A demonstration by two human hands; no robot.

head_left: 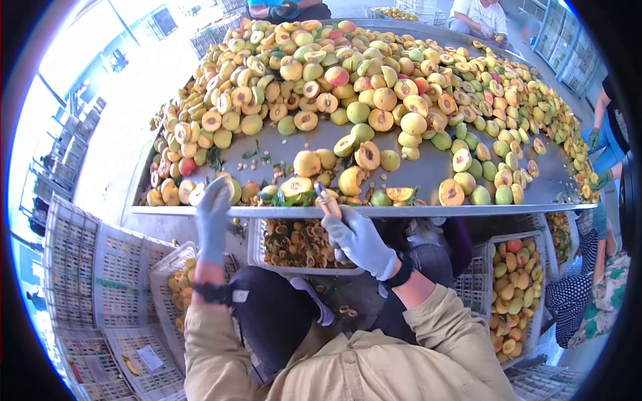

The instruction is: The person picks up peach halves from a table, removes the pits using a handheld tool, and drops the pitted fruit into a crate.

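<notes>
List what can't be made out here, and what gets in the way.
All in the head view:
Left hand: blurred, so its grip is unclear.
Tool: handle partly covered by the right hand.
Crate under the table: its far end is hidden by the tabletop edge.
Paper: any writing is too small to read.
Worker in blue: head cut off by the top edge.

a fruit-processing workplace is indicated by a wide grey metal table (422,179) heaped with halved yellow-green stone fruit (380,120); workers (473,15) are seen beyond it, white slatted plastic crates (72,250) left of it.
</notes>
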